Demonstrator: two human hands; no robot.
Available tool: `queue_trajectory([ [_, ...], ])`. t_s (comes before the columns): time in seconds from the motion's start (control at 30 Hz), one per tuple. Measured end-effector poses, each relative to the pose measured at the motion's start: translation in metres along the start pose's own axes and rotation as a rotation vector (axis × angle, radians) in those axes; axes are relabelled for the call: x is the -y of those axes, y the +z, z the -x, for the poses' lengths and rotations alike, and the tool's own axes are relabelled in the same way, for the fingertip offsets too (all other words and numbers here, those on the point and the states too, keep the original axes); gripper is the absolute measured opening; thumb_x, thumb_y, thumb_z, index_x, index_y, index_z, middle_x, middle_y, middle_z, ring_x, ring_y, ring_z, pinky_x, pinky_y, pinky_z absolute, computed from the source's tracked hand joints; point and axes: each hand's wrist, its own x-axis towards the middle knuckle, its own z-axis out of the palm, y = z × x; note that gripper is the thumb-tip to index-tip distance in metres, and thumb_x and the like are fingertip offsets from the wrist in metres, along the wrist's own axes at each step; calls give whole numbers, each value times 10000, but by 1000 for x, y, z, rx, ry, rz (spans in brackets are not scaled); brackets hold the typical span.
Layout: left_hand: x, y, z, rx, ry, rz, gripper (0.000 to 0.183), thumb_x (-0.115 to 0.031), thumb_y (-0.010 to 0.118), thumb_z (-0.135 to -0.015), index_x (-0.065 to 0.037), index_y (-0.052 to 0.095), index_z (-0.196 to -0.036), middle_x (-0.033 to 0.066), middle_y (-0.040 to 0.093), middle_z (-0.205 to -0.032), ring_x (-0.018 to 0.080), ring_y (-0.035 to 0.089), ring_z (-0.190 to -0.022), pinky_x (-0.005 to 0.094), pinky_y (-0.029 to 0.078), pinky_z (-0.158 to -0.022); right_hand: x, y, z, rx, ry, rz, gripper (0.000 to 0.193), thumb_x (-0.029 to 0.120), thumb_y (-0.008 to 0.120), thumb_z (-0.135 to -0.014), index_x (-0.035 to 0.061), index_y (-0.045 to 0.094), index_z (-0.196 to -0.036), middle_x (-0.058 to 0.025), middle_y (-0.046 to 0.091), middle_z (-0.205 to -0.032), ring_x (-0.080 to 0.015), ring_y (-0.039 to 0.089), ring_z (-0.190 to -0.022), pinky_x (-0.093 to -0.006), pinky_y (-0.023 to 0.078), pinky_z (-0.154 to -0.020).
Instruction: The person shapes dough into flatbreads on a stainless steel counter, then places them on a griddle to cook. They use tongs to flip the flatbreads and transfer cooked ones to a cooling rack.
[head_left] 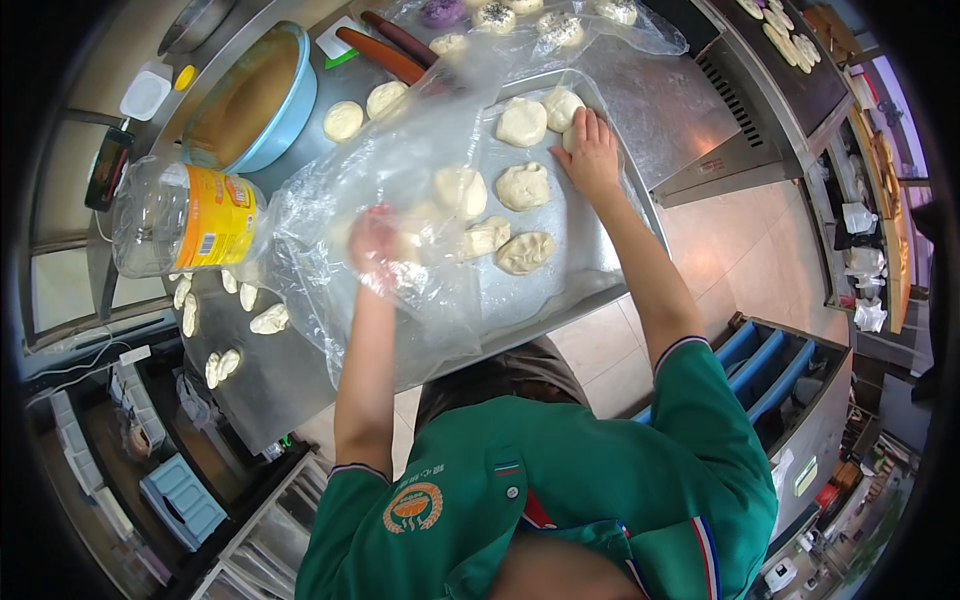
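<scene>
- Right hand [592,155]: fingers together over a dough piece [569,140], upper right of the tray [590,252]; from here, I cannot tell whether they grip.
- Left hand [374,246]: blurred behind the plastic sheet [318,238]; grip indeterminable.
- Other dough pieces [523,187]: on the tray, some sheet-covered.

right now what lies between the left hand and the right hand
The head view shows dough pieces on a metal tray, with clear plastic over some.
</scene>
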Motion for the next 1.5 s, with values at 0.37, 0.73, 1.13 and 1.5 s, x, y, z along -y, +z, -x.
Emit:
queue_trajectory([
  [0.37, -91, 138, 105, 153, 1004, -1011, 344, -83, 575, -904, -25, 547, -1242, 119, 561, -1295, 284, 507, -1210, 415, 419, -1006, -86, -57, -80, 627, 188, -547, 447, 273, 662, -828, 23, 653, -1198, -180, 709, -1015, -284, 675, -948, -370, 528, -869],
  [0.73, 107, 247, -55, 796, 563, -1792, 659, -373, 545, -964, -131, 296, -1524, 59, 208, -1619, 299, 165, -1493, 547, 154, -1189, -94, -227, -59, 649, 8, -2194, 584, 337, 445, -965, -41, 452, -1410, -139, 658, -1183, -203, 669, -969, -310, 566, -804],
  [1.13, 94, 250, -53, 542, 705, -1721, 658, -337, 800, -735, -78, 547, -1285, 164, 490, -1300, 353, 497, -1157, 476, 447, -950, 49, -85, 58, -91, 19, -351, 391, 226, 750, -807, 88, 669, -1163, -156, 558, -1295, -391, 538, -1169, -493, 458, -961],
  [1.5, 28, 236, -115, 306, -464, -301, 453, -135, 528, -903, 29, 506, -1325, 159, 592, -1278, 305, 581, -1173, 451, 463, -1012, -83, -60, -83, 60, 682, -1000, 352, 222, 514, -971, 2, 640, -1215, -178, 686, -1142, -297, 645, -1092, -405, 498, -938],
])
